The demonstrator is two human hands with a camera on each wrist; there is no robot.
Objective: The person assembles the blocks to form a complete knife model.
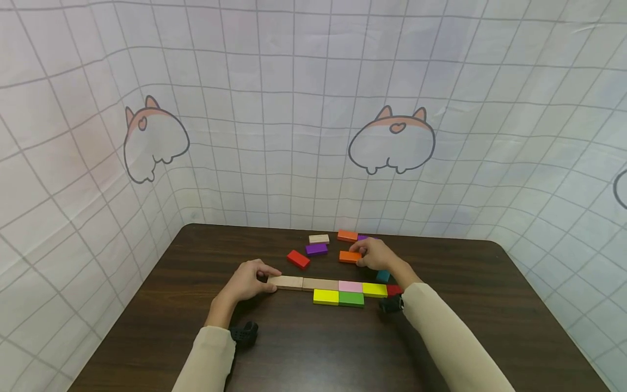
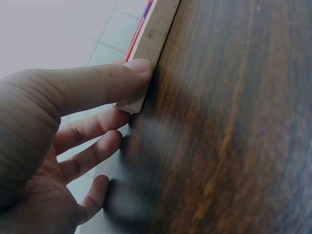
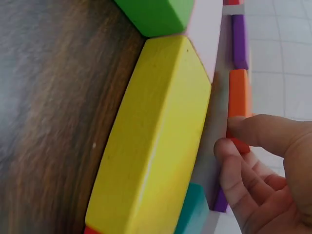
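Note:
My left hand (image 1: 246, 280) pinches the left end of a plain wooden block (image 1: 289, 282) lying flat on the table; in the left wrist view the thumb presses its near side. Rightward from it runs a row: a second plain wooden block (image 1: 320, 284), a pink block (image 1: 350, 286), a yellow block (image 1: 374, 290) and a red block (image 1: 393, 290). Against its near side lie another yellow block (image 1: 325, 296) and a green block (image 1: 351, 299). Farther back, my right hand (image 1: 378, 256) pinches the right end of an orange block (image 3: 239, 92) between thumb and fingers.
Behind the row lie loose blocks: a red one (image 1: 298, 259), a purple one (image 1: 316, 249), a pale wooden one (image 1: 319, 239) and another orange one (image 1: 347, 235). A second purple block (image 1: 363, 237) and a teal block (image 1: 383, 276) are partly hidden by my right hand and arm.

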